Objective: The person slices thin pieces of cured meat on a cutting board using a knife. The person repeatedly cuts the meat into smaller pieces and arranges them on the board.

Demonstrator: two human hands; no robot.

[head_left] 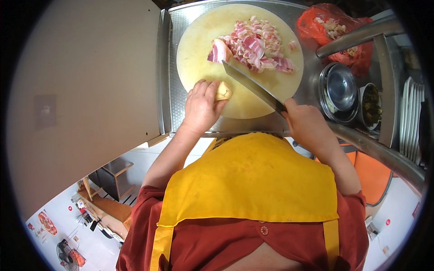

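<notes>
My left hand [202,103] holds a pale yellow, peeled piece of food [223,91], perhaps ginger or a root vegetable, on the near part of a round cutting board [196,40]. In my right hand [304,123] is the handle of a cleaver [254,84], its blade slanting up and left over the board. The blade's far corner lies close to a block of fatty, streaked pork [219,51]. Thin pork slices [254,45] form a loose pile beside that block, over the board's far right part.
A tall beige panel [88,74] rises at the left. Right of the board are a red plastic bag [312,25] with food, metal bowls [340,86], a container of dark greens [371,105], a metal tube frame [356,37] and stacked white plates [410,118].
</notes>
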